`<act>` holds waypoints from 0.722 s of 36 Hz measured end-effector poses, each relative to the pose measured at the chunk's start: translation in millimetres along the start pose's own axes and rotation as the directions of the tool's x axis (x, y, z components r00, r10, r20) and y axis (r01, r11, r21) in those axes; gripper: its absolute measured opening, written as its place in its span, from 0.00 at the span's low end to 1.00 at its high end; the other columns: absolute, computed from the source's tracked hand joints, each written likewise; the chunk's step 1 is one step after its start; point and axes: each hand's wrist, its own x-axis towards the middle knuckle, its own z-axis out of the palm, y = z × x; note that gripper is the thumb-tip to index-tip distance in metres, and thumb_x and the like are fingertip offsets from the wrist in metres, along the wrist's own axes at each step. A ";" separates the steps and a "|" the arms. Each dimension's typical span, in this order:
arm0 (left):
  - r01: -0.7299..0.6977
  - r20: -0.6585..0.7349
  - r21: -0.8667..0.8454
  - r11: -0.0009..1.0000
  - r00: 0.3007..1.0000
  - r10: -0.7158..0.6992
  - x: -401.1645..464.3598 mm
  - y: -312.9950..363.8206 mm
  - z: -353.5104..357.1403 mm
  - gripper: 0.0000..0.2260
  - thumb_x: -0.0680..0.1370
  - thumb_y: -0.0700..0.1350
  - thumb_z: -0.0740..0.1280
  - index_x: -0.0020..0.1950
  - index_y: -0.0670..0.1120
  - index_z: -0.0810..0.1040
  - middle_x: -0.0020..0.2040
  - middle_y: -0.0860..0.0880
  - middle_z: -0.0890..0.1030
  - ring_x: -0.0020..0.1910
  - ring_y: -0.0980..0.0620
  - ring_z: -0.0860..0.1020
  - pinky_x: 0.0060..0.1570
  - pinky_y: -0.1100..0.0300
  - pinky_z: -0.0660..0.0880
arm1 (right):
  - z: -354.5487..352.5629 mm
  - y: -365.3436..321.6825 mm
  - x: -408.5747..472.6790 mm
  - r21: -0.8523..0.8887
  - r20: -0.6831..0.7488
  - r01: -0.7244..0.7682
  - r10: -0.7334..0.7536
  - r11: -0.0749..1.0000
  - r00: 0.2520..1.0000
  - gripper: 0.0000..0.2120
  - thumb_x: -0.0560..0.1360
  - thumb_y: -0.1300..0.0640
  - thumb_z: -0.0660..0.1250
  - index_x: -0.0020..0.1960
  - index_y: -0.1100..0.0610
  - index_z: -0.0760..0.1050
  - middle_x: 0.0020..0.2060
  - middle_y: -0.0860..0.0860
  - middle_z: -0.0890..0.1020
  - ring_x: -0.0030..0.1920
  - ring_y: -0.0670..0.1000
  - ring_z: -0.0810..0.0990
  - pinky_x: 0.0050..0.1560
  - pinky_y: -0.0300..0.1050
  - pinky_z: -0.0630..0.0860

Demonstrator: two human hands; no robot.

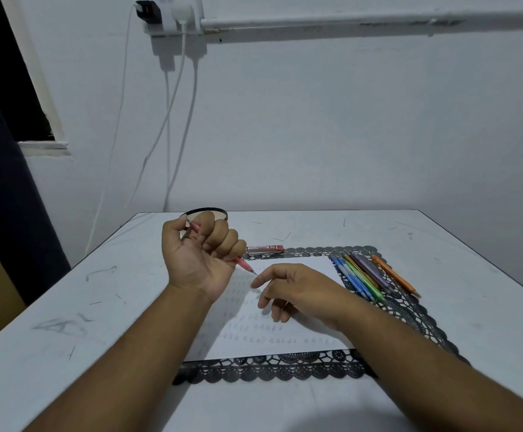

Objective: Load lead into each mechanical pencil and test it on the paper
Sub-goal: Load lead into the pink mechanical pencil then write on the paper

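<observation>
Reaching in from the near edge, both forearms cross the pale bench (51,307) toward a black lace mat (272,367) whose scalloped border lies just inside that edge. On the mat lies the white paper (285,341), rows of small pencilled marks across it. The right hand (297,291) hovers over the paper's middle, fingers loosely curled and holding nothing, forefinger out toward the tip of the red mechanical pencil (245,265). The left hand (201,251) is clenched around that pencil, raised above the paper's left far corner, tip slanting down to the right. To the right, a row of coloured pencils (369,275) rests on the mat beside the paper. Behind the hands a red lead case (265,249) lies at the mat's far edge. Bare bench spreads left and right of the mat. A round black-rimmed object (219,212) sits near the far edge, by the wall (316,135).
</observation>
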 end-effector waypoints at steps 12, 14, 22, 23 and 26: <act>-0.017 0.046 0.293 0.956 0.999 0.004 2.6 -10.4 3.0 0.16 0.82 0.51 0.58 0.38 0.44 0.65 0.33 0.47 0.62 0.32 0.49 0.58 0.34 0.56 0.60 | -3.3 -4.0 -2.3 -0.206 -0.173 0.168 -0.205 0.964 0.963 0.17 0.82 0.59 0.67 0.66 0.42 0.76 0.57 0.40 0.84 0.55 0.45 0.84 0.62 0.53 0.80; -0.058 0.063 0.398 0.916 0.997 0.036 0.1 -18.7 9.2 0.16 0.85 0.51 0.57 0.41 0.44 0.69 0.34 0.47 0.67 0.34 0.49 0.64 0.38 0.56 0.65 | -1.9 -8.5 -4.4 -0.172 -0.180 0.243 -0.273 0.955 0.945 0.19 0.83 0.56 0.68 0.70 0.40 0.72 0.60 0.38 0.83 0.59 0.41 0.83 0.65 0.51 0.77; -0.183 0.169 0.754 0.631 0.982 0.082 -25.1 -48.1 25.3 0.16 0.85 0.51 0.57 0.52 0.42 0.78 0.41 0.54 0.82 0.44 0.54 0.82 0.39 0.66 0.75 | 12.4 -10.9 -5.1 -0.048 -0.276 0.416 -0.412 0.908 0.868 0.24 0.84 0.56 0.66 0.76 0.38 0.68 0.67 0.37 0.79 0.65 0.40 0.80 0.70 0.51 0.75; -0.192 0.180 0.756 0.626 0.980 0.083 -25.0 -50.5 24.4 0.15 0.85 0.52 0.59 0.53 0.44 0.80 0.45 0.52 0.83 0.48 0.54 0.83 0.45 0.66 0.77 | 13.7 -10.1 -4.8 -0.052 -0.280 0.427 -0.424 0.903 0.861 0.24 0.84 0.58 0.66 0.76 0.40 0.69 0.66 0.39 0.80 0.66 0.43 0.80 0.70 0.53 0.76; -0.244 0.224 0.791 0.561 0.969 0.106 -21.0 -56.9 17.6 0.16 0.81 0.59 0.63 0.58 0.54 0.86 0.54 0.54 0.77 0.57 0.53 0.80 0.55 0.62 0.75 | 15.2 -7.3 -3.4 -0.037 -0.311 0.458 -0.446 0.888 0.839 0.23 0.84 0.63 0.65 0.75 0.43 0.70 0.63 0.42 0.83 0.65 0.46 0.82 0.68 0.51 0.79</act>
